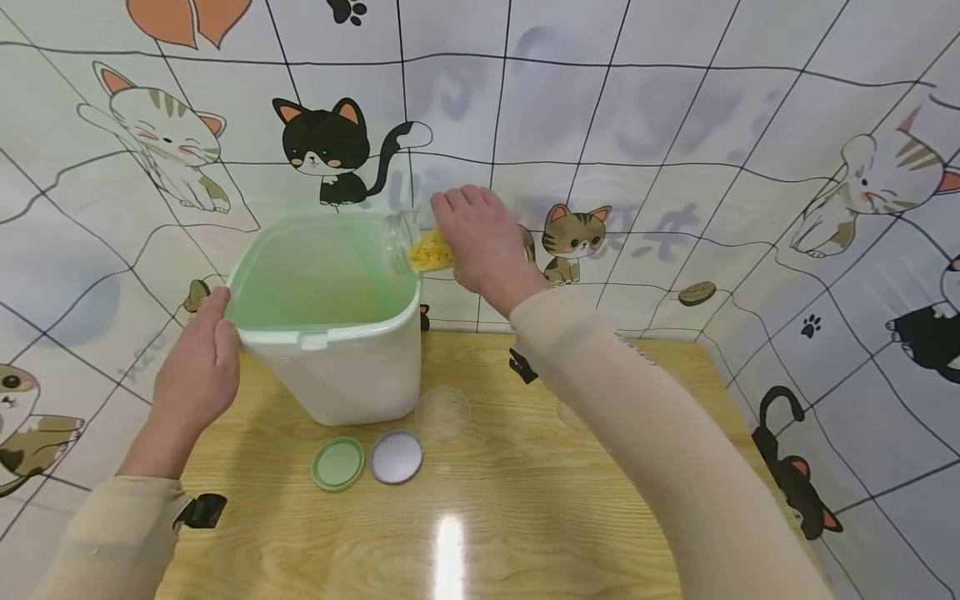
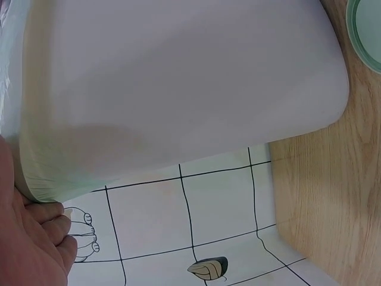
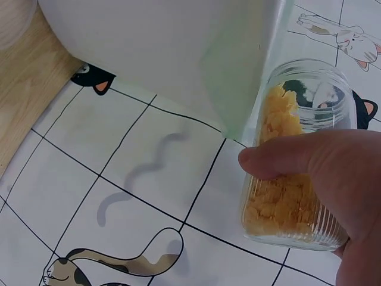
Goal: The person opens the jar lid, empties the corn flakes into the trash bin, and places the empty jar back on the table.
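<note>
A white bin point(image 1: 360, 379) with a light green liner bag point(image 1: 315, 275) in it stands on the wooden table. My left hand point(image 1: 197, 367) holds the bin's left rim, its fingers bent at the liner's edge in the left wrist view. At the right rim, my right hand point(image 1: 483, 242) grips a clear ribbed glass jar point(image 3: 292, 205). Yellow-orange flaky pieces point(image 3: 280, 128) fill much of the jar, lying along its lower side. The jar lies tipped, with its uncapped mouth point(image 1: 401, 242) over the bin's right edge. The bin's bottom is not visible.
In front of the bin lie a green lid point(image 1: 338, 463) and a white lid point(image 1: 397, 457). A clear disc point(image 1: 442, 413) is beside them; another clear disc point(image 1: 570, 415) is partly hidden by the right sleeve. A cat-patterned wall covering point(image 1: 637, 167) borders the table point(image 1: 510, 517).
</note>
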Action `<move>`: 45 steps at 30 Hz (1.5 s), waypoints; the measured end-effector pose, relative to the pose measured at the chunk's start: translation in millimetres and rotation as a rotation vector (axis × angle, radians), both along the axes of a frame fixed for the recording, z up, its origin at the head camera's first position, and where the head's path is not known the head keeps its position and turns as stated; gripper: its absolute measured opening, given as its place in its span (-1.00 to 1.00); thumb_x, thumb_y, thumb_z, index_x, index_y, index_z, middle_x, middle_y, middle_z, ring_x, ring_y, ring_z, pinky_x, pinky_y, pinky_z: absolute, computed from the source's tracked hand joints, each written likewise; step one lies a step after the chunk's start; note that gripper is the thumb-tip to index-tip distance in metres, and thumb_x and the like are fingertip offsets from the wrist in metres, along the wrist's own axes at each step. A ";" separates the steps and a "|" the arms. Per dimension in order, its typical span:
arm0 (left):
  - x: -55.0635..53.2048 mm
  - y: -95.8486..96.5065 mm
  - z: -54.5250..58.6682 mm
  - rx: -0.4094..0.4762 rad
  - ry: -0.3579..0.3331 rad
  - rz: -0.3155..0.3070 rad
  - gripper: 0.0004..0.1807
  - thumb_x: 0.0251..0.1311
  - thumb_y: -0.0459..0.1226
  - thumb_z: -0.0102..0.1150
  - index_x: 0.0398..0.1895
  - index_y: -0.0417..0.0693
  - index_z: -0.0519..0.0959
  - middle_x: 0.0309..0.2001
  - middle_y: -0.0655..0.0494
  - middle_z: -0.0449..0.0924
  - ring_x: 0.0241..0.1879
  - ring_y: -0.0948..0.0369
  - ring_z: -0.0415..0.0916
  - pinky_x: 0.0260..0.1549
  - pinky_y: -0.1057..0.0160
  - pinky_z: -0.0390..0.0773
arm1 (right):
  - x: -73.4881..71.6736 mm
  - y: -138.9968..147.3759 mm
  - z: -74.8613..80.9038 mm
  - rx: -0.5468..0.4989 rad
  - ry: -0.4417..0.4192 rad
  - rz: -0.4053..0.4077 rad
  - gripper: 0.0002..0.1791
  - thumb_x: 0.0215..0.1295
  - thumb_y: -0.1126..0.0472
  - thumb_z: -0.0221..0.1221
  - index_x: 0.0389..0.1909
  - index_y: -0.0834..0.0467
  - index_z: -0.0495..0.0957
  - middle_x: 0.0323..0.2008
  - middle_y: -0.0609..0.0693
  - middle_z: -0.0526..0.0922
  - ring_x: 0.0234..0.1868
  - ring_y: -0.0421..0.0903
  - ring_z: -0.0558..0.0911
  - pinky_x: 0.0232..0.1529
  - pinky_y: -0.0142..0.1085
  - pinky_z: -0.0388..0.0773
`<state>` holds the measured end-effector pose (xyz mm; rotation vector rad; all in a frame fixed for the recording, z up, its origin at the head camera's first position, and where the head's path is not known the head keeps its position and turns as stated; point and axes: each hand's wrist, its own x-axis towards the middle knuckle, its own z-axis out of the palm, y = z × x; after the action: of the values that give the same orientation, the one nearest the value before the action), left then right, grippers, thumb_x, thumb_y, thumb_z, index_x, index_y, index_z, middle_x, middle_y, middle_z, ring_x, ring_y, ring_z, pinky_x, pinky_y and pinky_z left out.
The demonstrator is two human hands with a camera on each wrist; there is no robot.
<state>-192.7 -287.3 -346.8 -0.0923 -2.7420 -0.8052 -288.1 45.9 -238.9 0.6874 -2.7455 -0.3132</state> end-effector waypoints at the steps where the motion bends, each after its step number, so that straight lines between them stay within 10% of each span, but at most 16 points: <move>1: -0.4 0.1 0.0 0.002 0.000 -0.001 -0.36 0.46 -0.14 -0.67 0.57 -0.15 -0.19 0.56 -0.22 -0.20 0.53 -0.21 -0.24 0.43 -0.29 -0.10 | -0.2 -0.7 -0.6 0.004 0.010 0.003 -0.27 0.11 0.29 0.25 0.31 0.15 0.18 0.26 0.04 0.40 0.34 0.03 0.31 0.46 -0.18 0.16; 45: -3.0 4.3 -3.4 0.030 -0.013 0.051 -0.35 0.45 -0.12 -0.71 0.58 -0.07 -0.18 0.58 -0.10 -0.20 0.53 -0.20 -0.20 0.30 -0.40 0.02 | -4.3 -10.2 -2.9 0.027 0.175 0.101 -0.24 -0.04 0.37 0.32 0.25 0.09 0.27 0.23 -0.01 0.42 0.30 0.00 0.32 0.43 -0.23 0.18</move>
<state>-195.7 -283.0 -350.1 -0.0110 -2.7312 -0.8361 -292.3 35.7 -241.8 0.7645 -2.5360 -0.3702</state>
